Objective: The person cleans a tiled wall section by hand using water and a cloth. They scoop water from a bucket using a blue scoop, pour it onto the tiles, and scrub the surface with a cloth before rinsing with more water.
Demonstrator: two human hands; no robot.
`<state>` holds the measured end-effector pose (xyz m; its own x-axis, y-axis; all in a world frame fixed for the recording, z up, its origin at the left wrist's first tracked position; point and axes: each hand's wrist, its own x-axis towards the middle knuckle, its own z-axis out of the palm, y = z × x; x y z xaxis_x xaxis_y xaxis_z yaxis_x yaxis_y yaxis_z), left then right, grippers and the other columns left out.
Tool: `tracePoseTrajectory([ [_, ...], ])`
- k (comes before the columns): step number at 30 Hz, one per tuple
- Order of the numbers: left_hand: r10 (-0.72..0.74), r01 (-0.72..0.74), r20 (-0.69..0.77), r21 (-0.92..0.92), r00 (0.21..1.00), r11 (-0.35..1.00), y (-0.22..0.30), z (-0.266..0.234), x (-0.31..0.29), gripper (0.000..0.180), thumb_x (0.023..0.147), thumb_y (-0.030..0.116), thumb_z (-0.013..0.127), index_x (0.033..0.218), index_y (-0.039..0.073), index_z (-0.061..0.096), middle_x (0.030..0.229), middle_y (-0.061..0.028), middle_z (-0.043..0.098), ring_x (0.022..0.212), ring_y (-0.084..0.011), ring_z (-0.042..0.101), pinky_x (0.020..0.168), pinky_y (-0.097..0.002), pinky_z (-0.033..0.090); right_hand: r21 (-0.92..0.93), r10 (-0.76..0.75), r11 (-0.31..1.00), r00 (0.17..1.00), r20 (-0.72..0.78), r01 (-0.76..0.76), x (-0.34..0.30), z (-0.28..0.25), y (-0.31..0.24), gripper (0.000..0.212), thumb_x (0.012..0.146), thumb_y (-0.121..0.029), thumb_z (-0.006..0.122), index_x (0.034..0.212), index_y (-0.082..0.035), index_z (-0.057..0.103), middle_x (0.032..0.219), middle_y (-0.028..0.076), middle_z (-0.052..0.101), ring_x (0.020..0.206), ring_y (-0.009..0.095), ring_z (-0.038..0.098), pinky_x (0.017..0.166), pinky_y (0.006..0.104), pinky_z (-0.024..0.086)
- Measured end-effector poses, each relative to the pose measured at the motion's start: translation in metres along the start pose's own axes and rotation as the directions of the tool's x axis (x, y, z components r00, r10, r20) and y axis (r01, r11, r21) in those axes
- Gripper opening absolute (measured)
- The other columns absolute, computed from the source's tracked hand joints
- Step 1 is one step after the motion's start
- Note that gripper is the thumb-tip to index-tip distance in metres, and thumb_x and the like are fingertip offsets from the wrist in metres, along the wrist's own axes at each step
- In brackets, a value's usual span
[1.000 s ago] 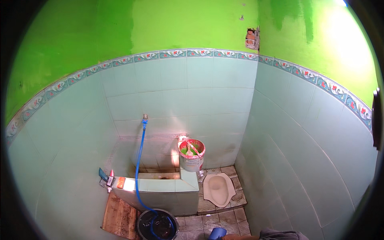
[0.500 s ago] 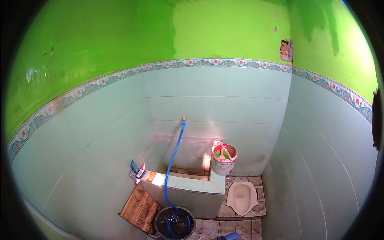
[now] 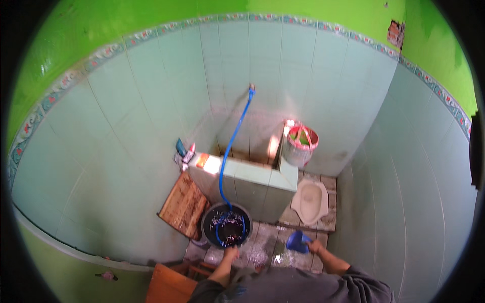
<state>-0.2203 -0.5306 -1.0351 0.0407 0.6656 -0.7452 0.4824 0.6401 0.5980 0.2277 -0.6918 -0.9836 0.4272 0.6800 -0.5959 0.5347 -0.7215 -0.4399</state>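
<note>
My right hand (image 3: 314, 246) is closed round the handle of a blue water dipper (image 3: 297, 242), held tilted above the wet tiled floor. At the near rim of a round black tub (image 3: 206, 234) is my left hand (image 3: 231, 253), its fingers drawn together. Whether it grips the rim is too small to tell. Dark water with bright glints fills the tub. A blue hose (image 3: 232, 139) runs from a wall tap (image 3: 252, 87) over a tiled ledge and down into the tub, its end looping in the water.
A wooden board (image 3: 183, 206) leans left of the tub. The tiled basin ledge (image 3: 247, 174) carries bottles and an orange packet (image 3: 202, 160) at its left end and a paint-smeared bucket (image 3: 300, 151) at its right. A squat toilet (image 3: 309, 202) lies beyond the dipper; an orange wooden piece (image 3: 169, 285) stands near left.
The view has tipped downward, so both my forearms and the near floor now show. The dipper, earlier only partly seen at the lower edge, is now fully visible in my right hand.
</note>
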Motion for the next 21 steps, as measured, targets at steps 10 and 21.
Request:
tracePoseTrajectory([
  [10, -0.006, 0.081, 0.318, -0.221, 0.948, 0.972, 0.044, 0.015, -0.027, 0.072, 0.099, 0.066, 0.032, 0.116, 0.005, 0.067, 0.115, -0.0092, 0.069, 0.107, -0.0223, 0.065, 0.087, -0.0387, 0.052, 0.252, -0.035, 0.968, 0.989, 0.146, -0.003, -0.002, -0.03, -0.119, 0.052, 0.101, -0.049, 0.049, 0.095, 0.0, 0.067, 0.07, 0.009, 0.064, 0.058, 0.017, 0.06, 0.051, 0.0331, 0.047],
  [21, 0.116, 0.232, 0.423, -0.683, 0.899, 0.693, 0.148, 0.062, -0.081, 0.082, 0.088, 0.075, 0.051, 0.132, 0.006, 0.051, 0.123, -0.0094, 0.063, 0.105, -0.0221, 0.065, 0.087, -0.039, 0.054, 0.609, -0.366, 0.707, 0.551, 0.75, -0.359, 0.0, 0.023, -0.246, 0.036, 0.104, -0.026, 0.05, 0.134, -0.005, 0.046, 0.121, 0.01, 0.065, 0.096, 0.022, 0.069, 0.07, 0.0307, 0.056],
])
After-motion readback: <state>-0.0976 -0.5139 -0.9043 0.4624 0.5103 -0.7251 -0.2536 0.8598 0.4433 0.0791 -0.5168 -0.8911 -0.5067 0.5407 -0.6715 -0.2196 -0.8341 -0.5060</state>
